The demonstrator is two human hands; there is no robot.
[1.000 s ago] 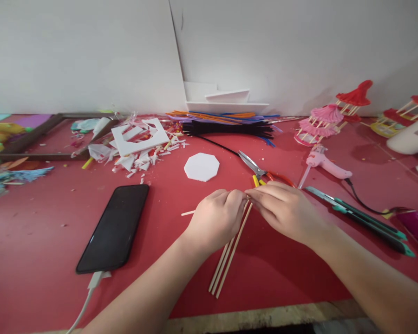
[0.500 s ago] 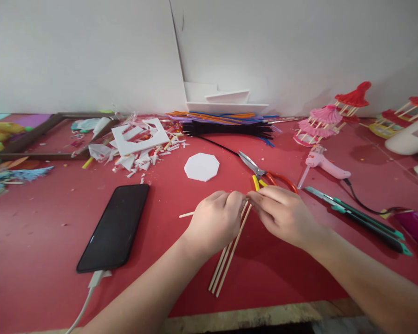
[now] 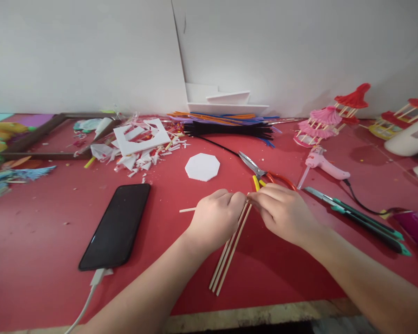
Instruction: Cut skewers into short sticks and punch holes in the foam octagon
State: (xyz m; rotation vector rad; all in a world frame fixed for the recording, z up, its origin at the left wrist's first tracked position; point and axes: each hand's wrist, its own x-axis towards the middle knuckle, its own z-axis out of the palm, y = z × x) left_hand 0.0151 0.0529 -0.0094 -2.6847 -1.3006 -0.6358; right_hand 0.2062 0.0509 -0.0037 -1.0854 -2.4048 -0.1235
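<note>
The left hand point(image 3: 216, 220) has its grip closed around a thin wooden stick point(image 3: 187, 210), one end of which pokes out from under the knuckles at nine o'clock. The right hand point(image 3: 284, 211) has a narrow grip, its fingertips bunched against those of the left; the fingers hide what lies between them, so I cannot tell whether it pinches that stick too. From where the fingertips meet, three loose sticks point(image 3: 226, 263) run side by side over the red table point(image 3: 285, 278) toward seven o'clock, partly beneath the left hand. Scissors point(image 3: 252, 163) with red handles lie near at one o'clock, beside a yellow handle point(image 3: 256, 183). At ten o'clock is a white octagon point(image 3: 202, 167), with a cut white sheet point(image 3: 127, 147) amid scraps farther that way. A black phone point(image 3: 114, 227) lies toward eight o'clock. Around three o'clock are a green-and-black cutter point(image 3: 365, 224) and, slightly higher, a pink glue gun point(image 3: 329, 168). Pipe cleaners point(image 3: 228, 129) are stacked at twelve, and a pink-roofed model point(image 3: 322, 123) stands toward two.
</note>
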